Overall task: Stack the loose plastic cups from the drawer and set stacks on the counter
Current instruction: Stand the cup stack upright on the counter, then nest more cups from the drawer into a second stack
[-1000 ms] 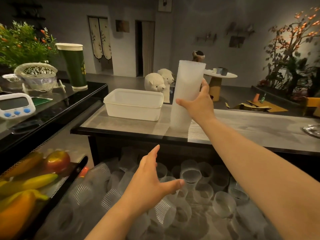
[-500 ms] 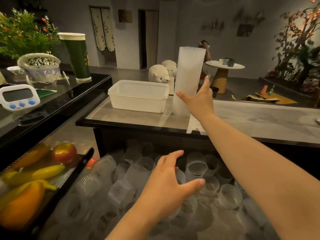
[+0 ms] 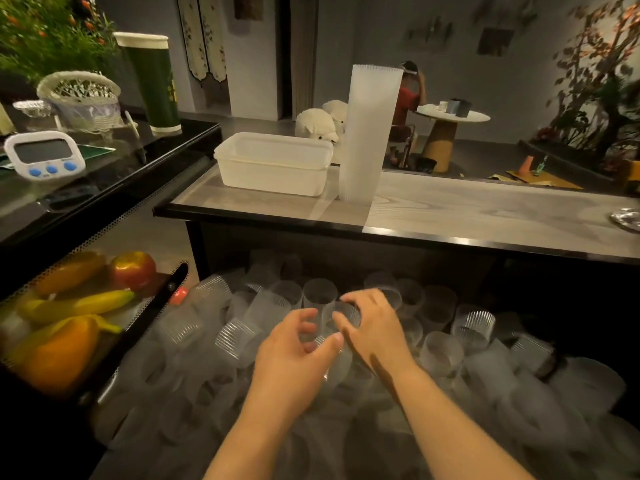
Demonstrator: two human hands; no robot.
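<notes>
Plastic cup (image 3: 323,332) between both hands' grips

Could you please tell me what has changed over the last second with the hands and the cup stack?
The right hand let go of the tall stack and dropped into the drawer, joining the left hand on a loose cup. The stack stays upright beside the white tub.

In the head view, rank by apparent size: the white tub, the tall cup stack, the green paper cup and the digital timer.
Largest to smallest as they look:
1. white tub
2. tall cup stack, close to the tub in area, so unsure
3. green paper cup, set farther back
4. digital timer
</notes>
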